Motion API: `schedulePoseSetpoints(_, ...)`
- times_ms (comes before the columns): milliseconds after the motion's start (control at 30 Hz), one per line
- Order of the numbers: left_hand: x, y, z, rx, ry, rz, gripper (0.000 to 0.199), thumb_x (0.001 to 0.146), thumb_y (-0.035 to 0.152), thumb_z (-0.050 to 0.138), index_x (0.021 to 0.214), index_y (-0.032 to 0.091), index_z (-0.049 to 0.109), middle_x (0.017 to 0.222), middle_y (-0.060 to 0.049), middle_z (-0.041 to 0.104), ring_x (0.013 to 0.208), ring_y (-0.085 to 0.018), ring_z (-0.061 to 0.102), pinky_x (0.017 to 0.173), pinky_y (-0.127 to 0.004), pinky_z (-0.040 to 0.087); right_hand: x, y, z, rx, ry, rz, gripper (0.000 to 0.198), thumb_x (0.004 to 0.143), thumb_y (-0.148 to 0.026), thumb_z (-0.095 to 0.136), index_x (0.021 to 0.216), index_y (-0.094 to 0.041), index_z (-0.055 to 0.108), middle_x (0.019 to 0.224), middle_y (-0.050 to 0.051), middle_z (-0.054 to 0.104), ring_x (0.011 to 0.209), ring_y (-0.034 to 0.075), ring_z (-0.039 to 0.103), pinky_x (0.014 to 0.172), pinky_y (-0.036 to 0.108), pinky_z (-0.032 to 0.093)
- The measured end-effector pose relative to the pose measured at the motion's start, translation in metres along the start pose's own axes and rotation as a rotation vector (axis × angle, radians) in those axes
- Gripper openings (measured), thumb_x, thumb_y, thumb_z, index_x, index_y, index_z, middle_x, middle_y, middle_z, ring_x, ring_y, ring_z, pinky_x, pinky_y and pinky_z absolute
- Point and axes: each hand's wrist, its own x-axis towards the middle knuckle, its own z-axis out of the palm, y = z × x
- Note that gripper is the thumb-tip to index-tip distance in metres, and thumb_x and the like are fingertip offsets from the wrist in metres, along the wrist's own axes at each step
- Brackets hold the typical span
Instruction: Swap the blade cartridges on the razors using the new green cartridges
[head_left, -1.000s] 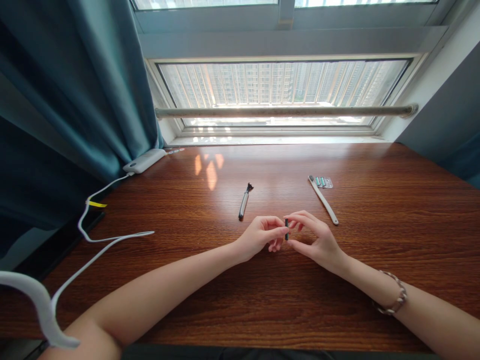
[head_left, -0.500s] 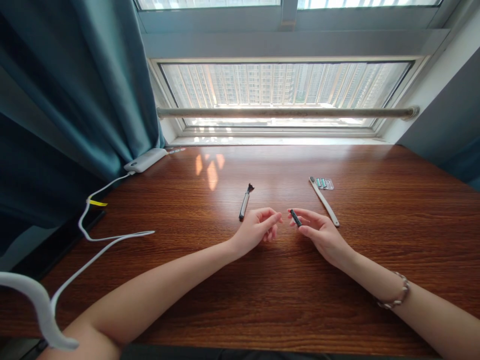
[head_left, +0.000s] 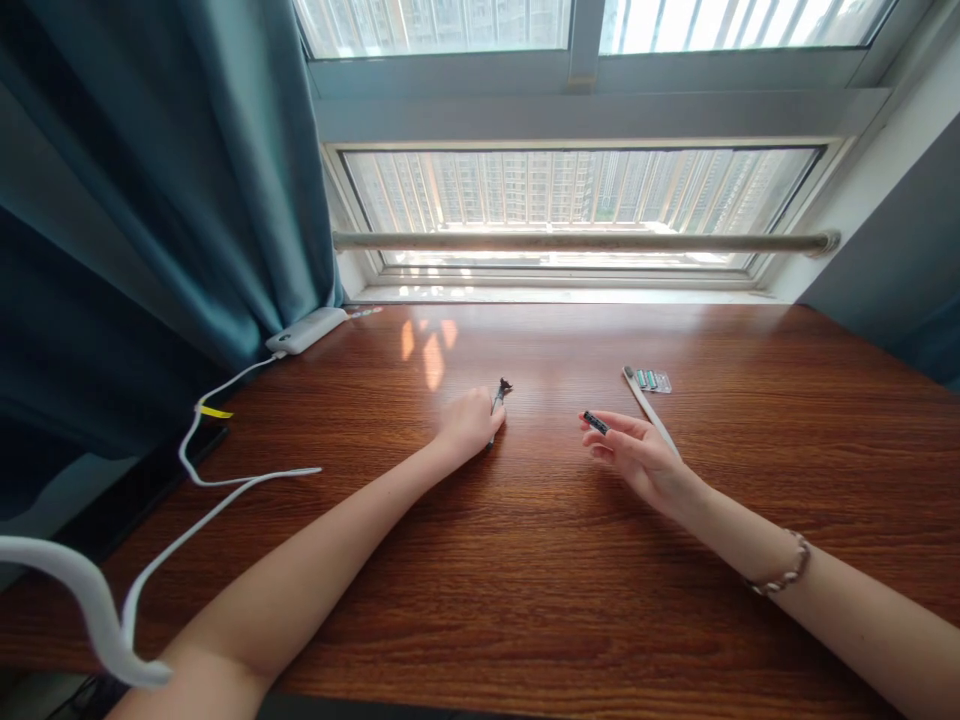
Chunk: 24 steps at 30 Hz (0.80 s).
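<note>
My left hand is closed around a razor handle on the desk. The handle's black forked head end sticks out beyond my fingers and no blade sits on it; most of its grip is hidden. My right hand pinches a small black razor cartridge between thumb and fingertips, a little above the desk. Just behind the right hand lies a white toothbrush with a dark-bristled head, its lower end partly covered by the hand. A clear plastic pack with razor cartridges touches or nearly touches the toothbrush head.
The brown wooden desk runs back to a window with a horizontal rail. On the left a white power bank lies by a blue curtain, with a white cable trailing forward. A thick white curved tube crosses the near left corner.
My left hand has moved left, away from the right hand, and closed on the razor handle. My right hand still holds the cartridge, now turned flatter. The view has tilted up slightly.
</note>
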Motion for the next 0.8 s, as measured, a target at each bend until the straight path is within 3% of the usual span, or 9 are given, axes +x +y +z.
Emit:
schedulePoseSetpoints(133, -0.002, 0.006, 0.002, -0.135, 0.024, 0.056, 0.021, 0.076, 0.036, 0.044, 0.067, 0.018, 0.040, 0.066, -0.004, 0.054, 0.067, -0.020, 0.055, 0.062, -0.031, 0.039, 0.034, -0.009, 0.007, 0.019, 0.047, -0.053, 0.021, 0.067, -0.023, 0.068, 0.087, -0.017, 0.066, 0.092, 0.005, 0.063, 0.074, 0.009, 0.056, 0.068, 0.021, 0.042)
schedulePoseSetpoints(233, -0.008, 0.018, 0.002, -0.379, -0.025, 0.102, 0.017, 0.082, 0.035, 0.035, 0.075, 0.019, 0.035, 0.061, 0.001, 0.051, 0.055, -0.012, 0.053, 0.056, -0.025, 0.040, 0.054, -0.004, 0.014, 0.092, 0.060, -0.092, 0.019, 0.068, -0.022, 0.067, 0.086, -0.017, 0.065, 0.090, 0.005, 0.064, 0.079, 0.010, 0.057, 0.073, 0.023, 0.042)
schedulePoseSetpoints(333, -0.020, 0.033, 0.004, -1.182, -0.163, 0.086, 0.021, 0.079, 0.033, 0.046, 0.077, 0.019, 0.030, 0.067, 0.003, 0.050, 0.048, -0.007, 0.046, 0.050, -0.021, 0.036, 0.060, 0.010, 0.019, 0.103, 0.039, -0.065, 0.023, 0.066, -0.021, 0.068, 0.089, -0.017, 0.064, 0.090, 0.005, 0.064, 0.079, 0.011, 0.058, 0.074, 0.024, 0.043)
schedulePoseSetpoints(433, -0.034, 0.047, 0.003, -1.533, -0.283, 0.010, 0.022, 0.075, 0.028, 0.054, 0.077, 0.018, 0.034, 0.061, 0.006, 0.043, 0.047, -0.003, 0.037, 0.047, -0.016, 0.028, 0.054, 0.020, 0.021, -0.014, -0.029, -0.056, 0.030, 0.066, -0.021, 0.068, 0.095, -0.017, 0.062, 0.092, 0.006, 0.064, 0.082, 0.013, 0.058, 0.078, 0.026, 0.043)
schedulePoseSetpoints(533, -0.041, 0.053, 0.002, -1.652, -0.417, -0.070, 0.020, 0.077, 0.030, 0.054, 0.076, 0.015, 0.041, 0.055, 0.007, 0.033, 0.044, -0.003, 0.028, 0.043, -0.016, 0.020, 0.048, 0.022, 0.021, -0.199, -0.080, -0.137, 0.036, 0.066, -0.024, 0.067, 0.101, -0.018, 0.059, 0.089, 0.005, 0.063, 0.084, 0.014, 0.058, 0.080, 0.030, 0.043)
schedulePoseSetpoints(633, -0.041, 0.052, 0.003, -1.631, -0.491, -0.098, 0.022, 0.077, 0.033, 0.054, 0.072, 0.014, 0.044, 0.049, 0.009, 0.022, 0.041, -0.003, 0.018, 0.040, -0.017, 0.013, 0.044, 0.021, 0.022, -0.379, -0.108, -0.188, 0.041, 0.066, -0.027, 0.067, 0.104, -0.018, 0.055, 0.082, 0.004, 0.061, 0.079, 0.015, 0.058, 0.074, 0.031, 0.046)
schedulePoseSetpoints(800, -0.038, 0.047, 0.005, -1.578, -0.560, -0.143, 0.027, 0.075, 0.035, 0.057, 0.065, 0.014, 0.042, 0.046, 0.008, 0.025, 0.040, -0.002, 0.016, 0.038, -0.017, 0.010, 0.041, 0.022, 0.025, -0.596, -0.059, -0.308, 0.037, 0.068, -0.027, 0.064, 0.103, -0.019, 0.054, 0.092, 0.006, 0.055, 0.080, 0.015, 0.056, 0.070, 0.028, 0.048)
